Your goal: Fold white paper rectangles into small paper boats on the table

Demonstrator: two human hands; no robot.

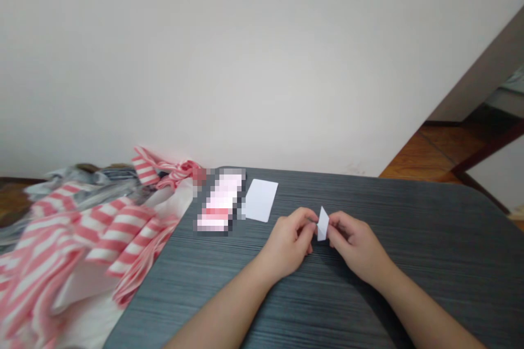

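A small piece of folded white paper [323, 224] stands on edge between my two hands, just above the dark table. At its right side, my right hand [355, 240] pinches it between thumb and fingers. My left hand [290, 240] is closed at the paper's left edge, thumb against the fingers. A thin dark line shows near the left fingertips, too small to make out. Left of my hands, a white rectangular card or sheet [261, 200] lies flat. Beside that is a pixelated phone-like device [221, 202] with a pink and white screen.
The dark wood-grain table [442, 262] has rounded corners and stands against a pale wall [262, 65]. Red-and-white striped cloth [118, 229] and other fabrics lie heaped to the left. A wooden floor [434, 147] shows beyond the wall's end on the right.
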